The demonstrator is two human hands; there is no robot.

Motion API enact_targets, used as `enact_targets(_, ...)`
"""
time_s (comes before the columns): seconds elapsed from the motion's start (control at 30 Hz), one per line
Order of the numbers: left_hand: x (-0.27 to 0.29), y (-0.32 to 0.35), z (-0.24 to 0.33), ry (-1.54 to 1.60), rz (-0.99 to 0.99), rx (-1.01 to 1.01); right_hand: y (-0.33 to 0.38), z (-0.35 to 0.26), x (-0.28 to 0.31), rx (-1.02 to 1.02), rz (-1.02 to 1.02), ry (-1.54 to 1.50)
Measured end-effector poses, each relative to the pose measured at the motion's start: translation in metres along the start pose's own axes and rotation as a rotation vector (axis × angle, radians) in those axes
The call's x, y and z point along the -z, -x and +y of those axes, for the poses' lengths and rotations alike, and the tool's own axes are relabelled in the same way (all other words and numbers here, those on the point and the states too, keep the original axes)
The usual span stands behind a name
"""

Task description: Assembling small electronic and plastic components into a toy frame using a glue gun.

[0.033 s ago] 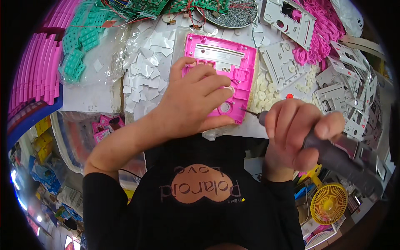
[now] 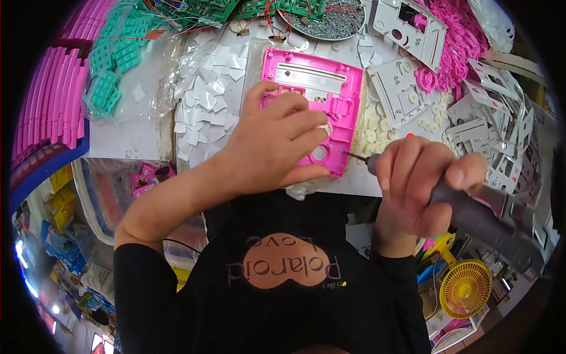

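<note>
A pink plastic casing lies open side up near the table's front edge, showing screw posts, a silvery strip and a round opening. My left hand grips it, fingers curled over its inside and thumb along the near edge. The hand hides much of the casing's left half. In my right hand is a dark electric screwdriver, held nearly level. Its thin bit points left, with the tip at the casing's lower right side. Whether the tip touches a screw, I cannot tell.
White paper squares lie left of the casing, small cream discs right of it. Behind are a metal dish of screws and green circuit boards. White plastic panels and metal plates crowd the right. Teal keypads sit left.
My left forearm has shifted very slightly to the left, and the screwdriver's rear end has tilted a little. Both hands keep their holds.
</note>
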State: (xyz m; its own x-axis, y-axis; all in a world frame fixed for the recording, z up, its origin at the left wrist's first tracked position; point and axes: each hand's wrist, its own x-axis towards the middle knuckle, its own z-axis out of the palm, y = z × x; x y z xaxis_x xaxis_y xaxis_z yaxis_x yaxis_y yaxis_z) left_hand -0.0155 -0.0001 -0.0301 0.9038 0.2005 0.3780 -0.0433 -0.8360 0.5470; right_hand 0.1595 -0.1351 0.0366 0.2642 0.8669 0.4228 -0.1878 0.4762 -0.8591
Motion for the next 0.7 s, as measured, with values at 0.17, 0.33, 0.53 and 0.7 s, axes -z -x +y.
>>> enact_targets(0.17,0.001,0.003,-0.002,-0.223,-0.161,-0.096,-0.002,0.011,0.001,-0.005,0.025,0.054)
enact_targets(0.33,0.002,0.002,0.002,-0.292,-0.185,-0.122,0.001,0.028,-0.005,-0.037,0.077,0.057)
enact_targets(0.53,-0.007,0.002,0.0,-0.248,-0.08,-0.128,0.004,0.053,-0.005,-0.046,0.037,0.152)
enact_targets(0.7,-0.016,0.004,-0.005,-0.239,0.017,-0.145,0.008,0.058,-0.002,-0.033,-0.056,0.341)
